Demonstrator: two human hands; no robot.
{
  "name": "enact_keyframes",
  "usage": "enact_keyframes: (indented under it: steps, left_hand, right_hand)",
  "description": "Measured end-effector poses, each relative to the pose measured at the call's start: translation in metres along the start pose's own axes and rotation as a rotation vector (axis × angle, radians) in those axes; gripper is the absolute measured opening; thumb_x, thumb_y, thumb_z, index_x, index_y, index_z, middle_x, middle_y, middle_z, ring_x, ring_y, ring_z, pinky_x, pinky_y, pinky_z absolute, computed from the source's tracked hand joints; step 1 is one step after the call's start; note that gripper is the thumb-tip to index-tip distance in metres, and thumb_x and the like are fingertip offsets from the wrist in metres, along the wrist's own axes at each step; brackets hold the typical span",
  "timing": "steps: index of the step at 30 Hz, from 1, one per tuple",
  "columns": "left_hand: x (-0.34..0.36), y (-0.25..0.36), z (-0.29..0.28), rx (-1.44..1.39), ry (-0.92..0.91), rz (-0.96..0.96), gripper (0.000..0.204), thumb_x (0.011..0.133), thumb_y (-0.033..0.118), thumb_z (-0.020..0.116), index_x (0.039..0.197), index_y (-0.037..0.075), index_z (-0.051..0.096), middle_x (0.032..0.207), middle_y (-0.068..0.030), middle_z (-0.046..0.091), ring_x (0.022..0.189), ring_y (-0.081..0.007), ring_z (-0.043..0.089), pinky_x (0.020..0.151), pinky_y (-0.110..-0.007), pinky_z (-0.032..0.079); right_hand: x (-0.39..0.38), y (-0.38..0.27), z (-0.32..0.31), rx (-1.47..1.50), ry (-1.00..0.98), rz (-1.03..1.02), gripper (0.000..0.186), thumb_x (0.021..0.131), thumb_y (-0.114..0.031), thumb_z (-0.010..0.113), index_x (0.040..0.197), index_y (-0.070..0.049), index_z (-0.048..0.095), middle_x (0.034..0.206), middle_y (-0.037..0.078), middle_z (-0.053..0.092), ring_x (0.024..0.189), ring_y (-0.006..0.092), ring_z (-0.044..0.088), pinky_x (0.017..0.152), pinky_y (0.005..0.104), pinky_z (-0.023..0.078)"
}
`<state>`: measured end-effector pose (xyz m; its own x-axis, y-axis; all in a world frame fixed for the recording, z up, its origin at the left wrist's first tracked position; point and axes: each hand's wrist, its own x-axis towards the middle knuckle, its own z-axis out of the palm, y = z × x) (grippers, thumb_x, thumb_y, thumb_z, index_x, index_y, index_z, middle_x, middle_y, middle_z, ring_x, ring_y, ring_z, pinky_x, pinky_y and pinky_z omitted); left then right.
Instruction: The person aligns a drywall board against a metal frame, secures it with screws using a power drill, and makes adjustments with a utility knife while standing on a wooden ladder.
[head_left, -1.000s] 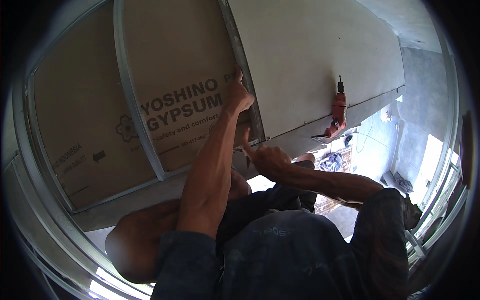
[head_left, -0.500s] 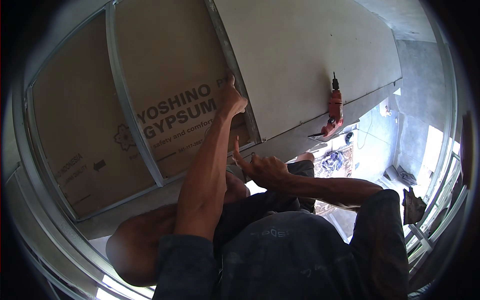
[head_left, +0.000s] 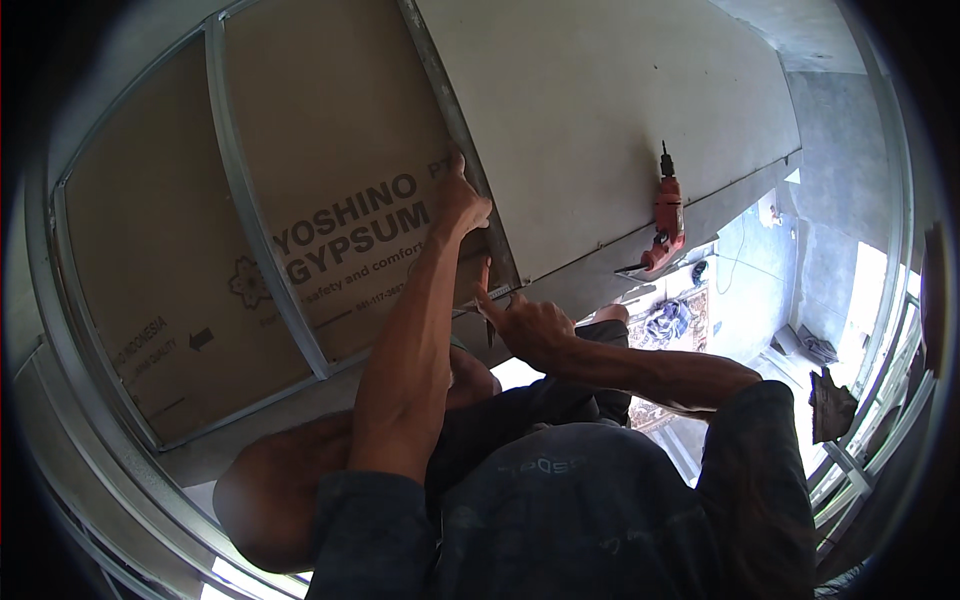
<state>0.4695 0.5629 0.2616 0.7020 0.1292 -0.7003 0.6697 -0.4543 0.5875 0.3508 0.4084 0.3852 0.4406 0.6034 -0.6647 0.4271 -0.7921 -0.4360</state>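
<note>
My left hand [head_left: 465, 205] is closed at the edge of a grey metal stud [head_left: 462, 130], its thumb pointing up along it. The stud runs between brown gypsum board [head_left: 330, 130] on the left and a pale panel [head_left: 600, 110] on the right. Lower down, my right hand [head_left: 535, 325] is closed near the stud's near end, around what looks like a slim reddish-brown, pencil-like stick [head_left: 486, 270]. A thin light strip with fine marks [head_left: 495, 295] lies by its fingertips; its kind is unclear. A red power drill [head_left: 668, 215] rests on the pale panel, bit pointing away.
Another metal stud [head_left: 240, 170] crosses the brown board to the left. Past the panel's right edge the view drops to a floor far below, with a patterned rug [head_left: 695, 345] and crumpled cloth [head_left: 668, 320]. Metal framing [head_left: 850, 470] stands at the right.
My right hand has shifted slightly up and left, its fingers now gathered around the stick near the stud's end. My left hand stays at the stud.
</note>
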Motion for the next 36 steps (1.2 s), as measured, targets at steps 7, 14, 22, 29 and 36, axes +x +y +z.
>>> enact_keyframes:
  steps: [7,14,22,29,36]
  left_hand:
    - [0.001,-0.001,-0.003,-0.069,-0.038,-0.047,0.095,0.082,-0.01,0.059,0.161,0.009,0.01,0.16,-0.0269,0.027,0.093,-0.0353,0.074,0.071,-0.031,0.066]
    - [0.003,-0.003,-0.002,-0.037,-0.051,-0.054,0.104,0.077,-0.002,0.068,0.161,0.007,0.007,0.147,-0.031,0.046,0.127,-0.04,0.057,0.104,-0.036,0.054]
    - [0.015,-0.015,0.003,0.103,0.022,0.053,0.11,0.072,-0.001,0.072,0.161,0.007,0.008,0.129,-0.0319,0.06,0.117,-0.0363,0.065,0.095,-0.037,0.057]
    - [0.0,0.002,-0.008,-0.09,-0.063,-0.114,0.095,0.08,-0.016,0.056,0.161,0.007,0.011,0.162,-0.025,0.022,0.111,-0.0383,0.067,0.081,-0.035,0.066]
    - [0.007,-0.001,-0.003,0.0,-0.037,-0.06,0.099,0.078,-0.006,0.065,0.161,0.006,0.011,0.147,-0.031,0.044,0.118,-0.0383,0.064,0.097,-0.033,0.058]
  right_hand:
    - [-0.024,-0.013,0.016,0.013,0.09,-0.064,0.065,0.096,-0.019,0.057,0.154,-0.012,0.029,0.078,0.021,0.066,0.065,0.0394,0.072,0.052,0.0514,0.059]
    - [-0.006,0.001,0.006,0.02,-0.031,0.014,0.071,0.095,-0.019,0.057,0.153,0.001,0.022,0.078,0.024,0.067,0.067,0.04,0.073,0.055,0.0503,0.06]
    - [-0.001,-0.023,0.021,0.063,0.084,0.023,0.064,0.102,-0.027,0.05,0.158,-0.014,0.021,0.075,0.022,0.065,0.063,0.0429,0.071,0.05,0.0531,0.058]
    - [-0.008,-0.029,0.021,0.007,0.132,-0.08,0.067,0.097,-0.022,0.056,0.156,-0.01,0.028,0.072,0.017,0.064,0.056,0.0329,0.071,0.045,0.0473,0.057]
    - [0.001,0.011,0.004,-0.02,-0.036,0.045,0.07,0.095,-0.017,0.057,0.154,0.0,0.024,0.071,0.019,0.068,0.063,0.0359,0.073,0.05,0.0485,0.059]
